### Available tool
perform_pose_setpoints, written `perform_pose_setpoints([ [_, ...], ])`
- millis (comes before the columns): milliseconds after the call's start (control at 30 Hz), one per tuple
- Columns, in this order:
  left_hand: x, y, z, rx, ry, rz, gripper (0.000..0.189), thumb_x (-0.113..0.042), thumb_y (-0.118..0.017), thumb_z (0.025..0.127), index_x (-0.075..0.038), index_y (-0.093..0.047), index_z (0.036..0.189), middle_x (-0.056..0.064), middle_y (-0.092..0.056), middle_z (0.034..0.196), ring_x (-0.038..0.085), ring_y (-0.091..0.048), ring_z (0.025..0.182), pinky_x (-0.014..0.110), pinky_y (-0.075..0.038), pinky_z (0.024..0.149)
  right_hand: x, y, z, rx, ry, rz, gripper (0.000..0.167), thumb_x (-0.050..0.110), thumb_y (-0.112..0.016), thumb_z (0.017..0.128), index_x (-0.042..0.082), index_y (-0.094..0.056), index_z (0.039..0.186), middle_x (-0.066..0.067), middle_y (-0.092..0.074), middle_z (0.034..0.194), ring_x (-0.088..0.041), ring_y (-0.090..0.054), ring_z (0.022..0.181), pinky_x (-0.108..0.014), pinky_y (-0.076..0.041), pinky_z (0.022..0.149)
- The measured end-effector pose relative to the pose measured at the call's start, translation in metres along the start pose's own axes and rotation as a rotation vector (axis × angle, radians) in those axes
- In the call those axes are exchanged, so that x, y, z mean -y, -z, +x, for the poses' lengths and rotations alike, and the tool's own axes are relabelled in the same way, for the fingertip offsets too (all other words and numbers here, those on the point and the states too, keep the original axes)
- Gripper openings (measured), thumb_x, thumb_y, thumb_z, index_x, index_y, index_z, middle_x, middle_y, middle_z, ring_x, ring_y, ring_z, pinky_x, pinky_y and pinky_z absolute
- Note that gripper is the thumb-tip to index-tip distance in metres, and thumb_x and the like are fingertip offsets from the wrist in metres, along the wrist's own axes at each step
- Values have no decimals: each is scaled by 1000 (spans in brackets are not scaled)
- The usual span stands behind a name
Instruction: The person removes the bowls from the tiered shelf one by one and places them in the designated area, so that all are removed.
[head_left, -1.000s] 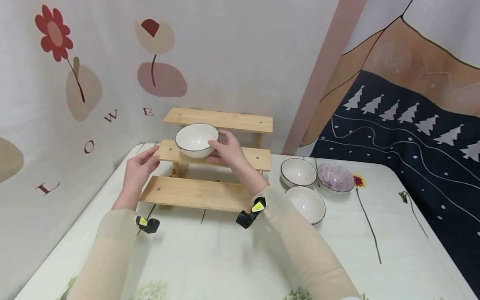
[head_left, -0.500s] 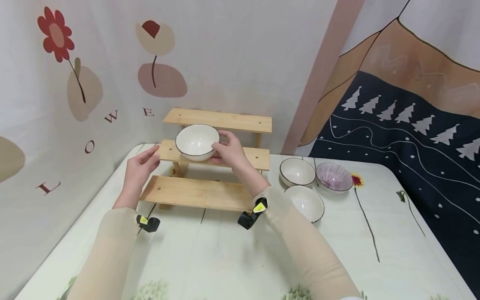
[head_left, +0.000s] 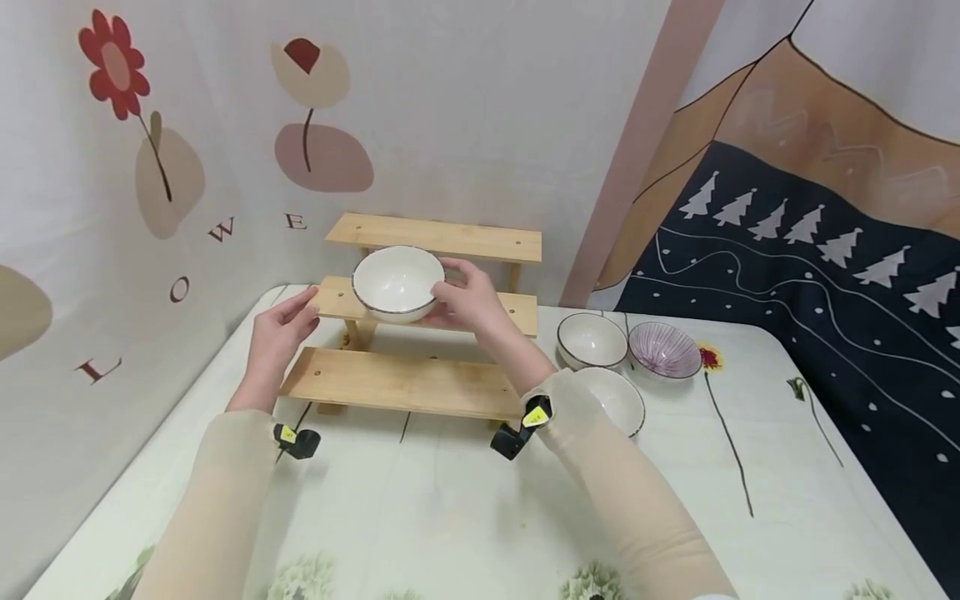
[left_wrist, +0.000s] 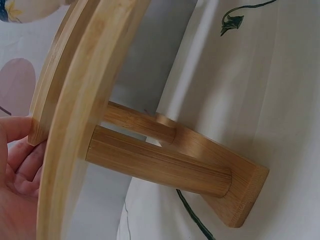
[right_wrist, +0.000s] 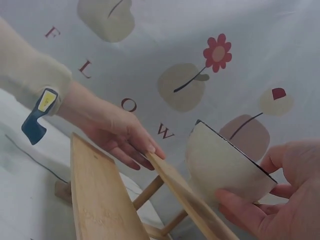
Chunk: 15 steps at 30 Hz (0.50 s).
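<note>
My right hand (head_left: pixel 476 304) grips a white bowl (head_left: pixel 397 279) with a dark rim by its right side, thumb on the near wall and fingers behind. The bowl is over the middle step of a three-step wooden shelf (head_left: pixel 405 382); whether its base touches the board I cannot tell. In the right wrist view the bowl (right_wrist: pixel 225 165) looks tilted and its foot is partly hidden. At the left end of that middle step, my left hand (head_left: pixel 277 337) pinches the board between thumb and fingers. The left wrist view shows those fingers at a board end (left_wrist: pixel 40 130).
To the right of the shelf, two more white bowls (head_left: pixel 592 340) and a purple striped bowl (head_left: pixel 665 350) stand on the flower-printed tablecloth (head_left: pixel 450 517). My right forearm partly covers the nearer white bowl (head_left: pixel 618 398). A printed curtain (head_left: pixel 465 100) hangs close behind the shelf.
My right hand and the bowl have shifted slightly to the right along the middle step. The left hand keeps its place at the board's end.
</note>
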<state>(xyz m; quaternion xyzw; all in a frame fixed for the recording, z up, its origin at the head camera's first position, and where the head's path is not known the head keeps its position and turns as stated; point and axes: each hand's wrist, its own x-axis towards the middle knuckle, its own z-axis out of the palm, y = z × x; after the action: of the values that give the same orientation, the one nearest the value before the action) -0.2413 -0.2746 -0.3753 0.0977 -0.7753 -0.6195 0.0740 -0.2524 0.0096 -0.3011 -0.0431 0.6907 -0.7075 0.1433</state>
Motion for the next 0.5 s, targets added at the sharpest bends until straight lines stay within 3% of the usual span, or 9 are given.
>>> perform_pose_setpoints([
  [200, -3, 0, 1, -4, -1, -46, 52, -26, -58, 102, -11, -43, 149, 11, -35, 160, 14, -50, 138, 8, -50, 98, 4, 8, -8, 21, 25, -9, 56, 1, -54, 95, 15, -48, 148, -21, -62, 135, -26, -74, 88, -37, -67, 81],
  [333, -2, 0, 1, -5, 15, -25, 52, -29, -57, 102, -13, -44, 150, 12, -36, 159, 18, -49, 140, 13, -49, 102, 5, 15, -15, 35, 25, -1, 56, 0, -54, 94, 15, -49, 148, -21, -63, 134, -37, -73, 102, -39, -66, 83],
  [500, 0, -1, 2, -9, 30, 8, 52, -32, -54, 103, -15, -43, 151, 10, -37, 159, 22, -46, 142, 19, -48, 108, 7, 25, -23, 50, 35, -24, 56, 1, -54, 94, 15, -49, 148, -21, -63, 134, -37, -72, 103, -47, -64, 91],
])
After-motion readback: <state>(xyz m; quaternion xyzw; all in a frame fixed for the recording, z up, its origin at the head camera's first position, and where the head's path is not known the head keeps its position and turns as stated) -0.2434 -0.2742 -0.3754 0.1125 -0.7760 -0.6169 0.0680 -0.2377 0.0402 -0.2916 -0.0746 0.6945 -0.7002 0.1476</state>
